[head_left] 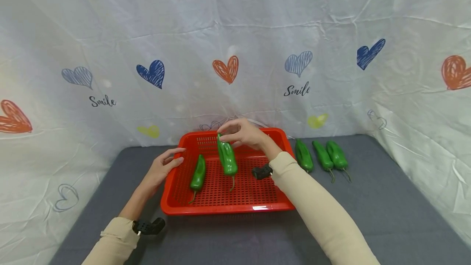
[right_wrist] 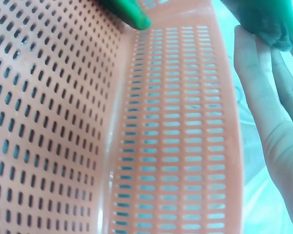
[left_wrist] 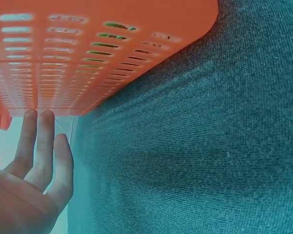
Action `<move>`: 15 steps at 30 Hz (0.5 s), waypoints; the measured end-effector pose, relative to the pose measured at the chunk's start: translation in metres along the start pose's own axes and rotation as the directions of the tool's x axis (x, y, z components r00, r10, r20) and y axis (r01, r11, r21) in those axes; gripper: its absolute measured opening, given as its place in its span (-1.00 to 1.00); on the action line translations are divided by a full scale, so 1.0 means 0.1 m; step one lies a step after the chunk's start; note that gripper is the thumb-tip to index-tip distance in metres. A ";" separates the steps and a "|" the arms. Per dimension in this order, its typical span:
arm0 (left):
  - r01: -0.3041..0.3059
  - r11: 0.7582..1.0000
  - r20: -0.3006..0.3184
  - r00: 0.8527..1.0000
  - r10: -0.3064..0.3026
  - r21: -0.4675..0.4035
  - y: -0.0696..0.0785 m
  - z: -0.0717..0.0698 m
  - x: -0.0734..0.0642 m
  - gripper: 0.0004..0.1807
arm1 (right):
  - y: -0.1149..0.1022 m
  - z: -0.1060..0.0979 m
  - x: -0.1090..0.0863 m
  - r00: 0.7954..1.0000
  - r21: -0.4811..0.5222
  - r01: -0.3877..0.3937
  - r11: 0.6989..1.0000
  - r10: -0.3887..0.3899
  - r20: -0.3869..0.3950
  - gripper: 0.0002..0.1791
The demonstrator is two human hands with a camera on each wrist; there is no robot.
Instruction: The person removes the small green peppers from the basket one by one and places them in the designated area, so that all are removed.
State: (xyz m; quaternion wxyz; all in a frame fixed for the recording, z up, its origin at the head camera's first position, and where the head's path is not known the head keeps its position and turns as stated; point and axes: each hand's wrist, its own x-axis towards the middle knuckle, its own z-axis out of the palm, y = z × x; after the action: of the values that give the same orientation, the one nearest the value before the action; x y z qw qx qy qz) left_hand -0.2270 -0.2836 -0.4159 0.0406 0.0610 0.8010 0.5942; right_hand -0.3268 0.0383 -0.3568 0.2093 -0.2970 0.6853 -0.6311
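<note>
My right hand [head_left: 243,133] pinches a green pepper [head_left: 227,159] by its tip over the red plastic basket [head_left: 228,207], the stem hanging down. In the right wrist view the fingers hold that pepper [right_wrist: 271,22] near the basket's far wall. Another green pepper [head_left: 198,174] lies in the left part of the basket. At the basket's left rim my left hand [head_left: 163,167] rests with its fingertips against the edge; the left wrist view shows its fingers [left_wrist: 46,146] extended along the outer side wall.
To the right of the basket, several green peppers lie on the dark grey cloth: one pepper [head_left: 303,156] beside the rim, then two more, a pepper [head_left: 324,156] and a pepper [head_left: 337,156]. A white curtain [head_left: 257,52] with printed hearts hangs behind the table.
</note>
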 end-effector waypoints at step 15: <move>0.011 1.000 -0.009 1.000 -0.011 -0.001 0.00 0.01 0.00 -0.43 | -0.24 -0.17 -0.17 0.999 -0.014 0.035 0.999 -0.035 -0.003 -0.68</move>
State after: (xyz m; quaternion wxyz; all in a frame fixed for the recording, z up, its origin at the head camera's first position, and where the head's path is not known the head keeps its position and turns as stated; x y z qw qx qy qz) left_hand -0.2273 -0.2826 -0.4166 0.0400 0.0540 0.8011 0.5947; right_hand -0.3218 0.0613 -0.3328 0.1952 -0.3094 0.6846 -0.6305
